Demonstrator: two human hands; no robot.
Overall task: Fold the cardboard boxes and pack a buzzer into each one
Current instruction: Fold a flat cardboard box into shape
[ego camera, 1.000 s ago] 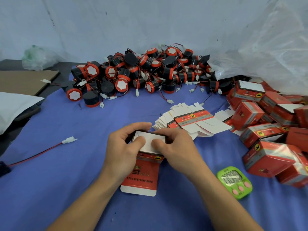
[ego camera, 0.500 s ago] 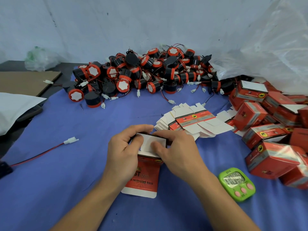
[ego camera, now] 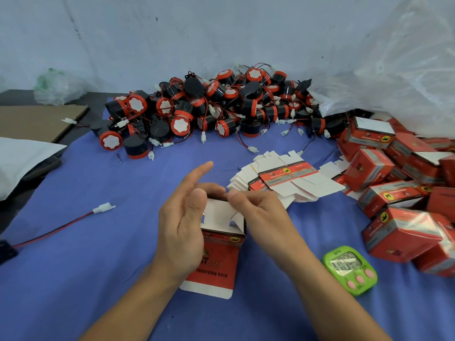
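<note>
One red cardboard box (ego camera: 216,262) lies on the blue cloth (ego camera: 98,267) between the hands, its white end flaps (ego camera: 219,215) now uncovered. The left hand (ego camera: 182,227) has let go, fingers straight, while the right hand (ego camera: 261,217) pinches the far edge. That end likely needs tucking shut; the buzzers (ego camera: 197,112) are heaped behind.

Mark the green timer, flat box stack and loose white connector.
green timer (ego camera: 346,264), head view, on its display.
flat box stack (ego camera: 286,174), head view, top sheet's red band.
white connector (ego camera: 103,207), head view, plug body.

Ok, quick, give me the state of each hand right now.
Left hand: open, fingers straight, beside the cardboard box.
Right hand: fingers curled, gripping the box's top flap.
</note>
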